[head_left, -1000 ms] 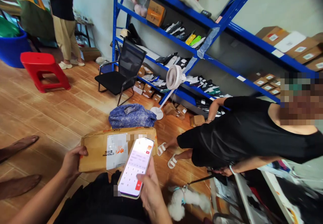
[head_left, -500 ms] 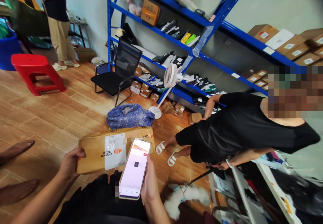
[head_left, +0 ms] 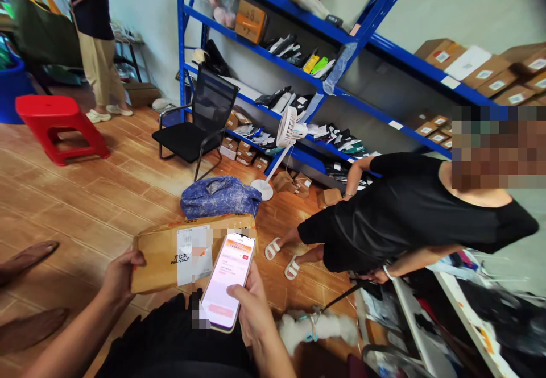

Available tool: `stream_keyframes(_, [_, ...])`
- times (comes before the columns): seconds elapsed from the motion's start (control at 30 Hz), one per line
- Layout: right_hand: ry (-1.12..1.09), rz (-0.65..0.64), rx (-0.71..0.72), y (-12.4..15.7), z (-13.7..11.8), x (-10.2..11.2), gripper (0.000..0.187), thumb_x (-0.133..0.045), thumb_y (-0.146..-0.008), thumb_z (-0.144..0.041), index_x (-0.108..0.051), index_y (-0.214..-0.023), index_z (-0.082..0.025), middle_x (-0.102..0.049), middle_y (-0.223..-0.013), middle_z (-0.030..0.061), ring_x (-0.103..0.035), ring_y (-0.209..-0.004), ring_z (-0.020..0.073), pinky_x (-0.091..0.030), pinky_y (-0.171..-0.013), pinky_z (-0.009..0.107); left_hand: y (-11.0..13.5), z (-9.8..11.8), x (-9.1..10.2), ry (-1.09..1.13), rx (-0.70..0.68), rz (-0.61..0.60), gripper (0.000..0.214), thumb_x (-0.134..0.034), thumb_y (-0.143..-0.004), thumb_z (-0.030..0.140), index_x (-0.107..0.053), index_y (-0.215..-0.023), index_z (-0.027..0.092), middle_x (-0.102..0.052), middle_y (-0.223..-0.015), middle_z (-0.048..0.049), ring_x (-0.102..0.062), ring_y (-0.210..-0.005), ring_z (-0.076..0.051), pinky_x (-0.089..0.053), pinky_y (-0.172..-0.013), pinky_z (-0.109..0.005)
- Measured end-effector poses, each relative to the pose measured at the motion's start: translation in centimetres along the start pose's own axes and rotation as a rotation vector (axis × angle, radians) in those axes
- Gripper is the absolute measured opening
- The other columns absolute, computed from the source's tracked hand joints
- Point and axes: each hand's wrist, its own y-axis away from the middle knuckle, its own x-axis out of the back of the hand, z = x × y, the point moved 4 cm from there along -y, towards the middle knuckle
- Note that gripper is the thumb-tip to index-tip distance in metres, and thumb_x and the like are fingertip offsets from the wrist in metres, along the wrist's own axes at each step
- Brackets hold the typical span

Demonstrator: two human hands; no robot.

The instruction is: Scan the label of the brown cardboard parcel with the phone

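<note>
A taped brown cardboard box [head_left: 156, 258] with a white shipping label [head_left: 187, 270] is held at its left end by my left hand [head_left: 124, 273], thumb on top. My right hand [head_left: 251, 301] is closed around a smartphone [head_left: 219, 287], whose lit screen faces up. The right thumb rests over the middle of the screen, which shows an orange banner at its top and a pinkish bar low down. The phone overlaps the right part of the box and hides some of it.
A blue sack [head_left: 219, 196] lies beyond the box, near a white fan [head_left: 288, 128] and a black chair [head_left: 196, 116]. Blue shelves [head_left: 256, 42] hold parcels. At right stands a person [head_left: 392, 207] with a white dog [head_left: 318, 329] on a leash. A red stool [head_left: 60, 128] is at left.
My right thumb has moved from the phone's edge onto its screen. The display has changed from a small dark loading square to a page with text and a pinkish bar.
</note>
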Motion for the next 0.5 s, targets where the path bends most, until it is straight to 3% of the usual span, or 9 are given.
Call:
stream_keyframes(0.1, [-0.012, 0.004, -0.001, -0.2, 0.0, -0.1, 0.054, -0.073, -0.051, -0.014, -0.055, -0.102, -0.019, -0.072, -0.084, 0.0004, -0.062, -0.073, 0.0143, -0.048, -0.068, 0.025, -0.2, 0.1, -0.1, -0.028, 0.005, -0.026, 0.040, -0.050, -0.029, 0.005, -0.050, -0.068, 0.016, -0.060, -0.054, 0.0010, -0.062, -0.061, -0.024, -0.052, -0.043, -0.029])
stream_keyframes(0.2, [-0.106, 0.114, -0.062, -0.7, 0.1, -0.2, 0.048, -0.081, -0.050, -0.032, -0.060, -0.090, -0.016, -0.072, -0.080, 0.0028, -0.064, -0.071, 0.0161, -0.050, -0.070, 0.028, -0.4, 0.4, -0.1, -0.051, 0.000, -0.022, 0.035, -0.050, -0.030, 0.006, -0.046, -0.063, 0.017, -0.056, -0.050, 0.0024, -0.062, -0.061, -0.022, -0.049, -0.040, -0.024])
stream_keyframes(0.33, [-0.175, 0.229, -0.123, -1.9, 1.1, -0.2, 0.048, -0.079, -0.049, -0.048, -0.063, -0.079, -0.014, -0.070, -0.065, 0.0027, -0.063, -0.061, 0.0161, -0.050, -0.059, 0.027, -0.8, 0.5, 0.0, -0.091, 0.018, -0.003, 0.031, -0.050, -0.030, 0.006, -0.038, -0.055, 0.018, -0.046, -0.040, 0.0036, -0.057, -0.047, -0.019, -0.038, -0.028, -0.019])
stream_keyframes(0.5, [-0.210, 0.327, -0.181, -3.3, 2.5, -0.1, 0.050, -0.080, -0.045, -0.050, -0.063, -0.076, -0.014, -0.065, -0.052, -0.0007, -0.058, -0.048, 0.0141, -0.046, -0.048, 0.025, -1.7, 0.4, -0.1, -0.121, 0.042, -0.022, 0.027, -0.051, -0.032, 0.006, -0.043, -0.056, 0.016, -0.042, -0.037, 0.0069, -0.042, -0.030, -0.011, -0.037, -0.028, -0.021])
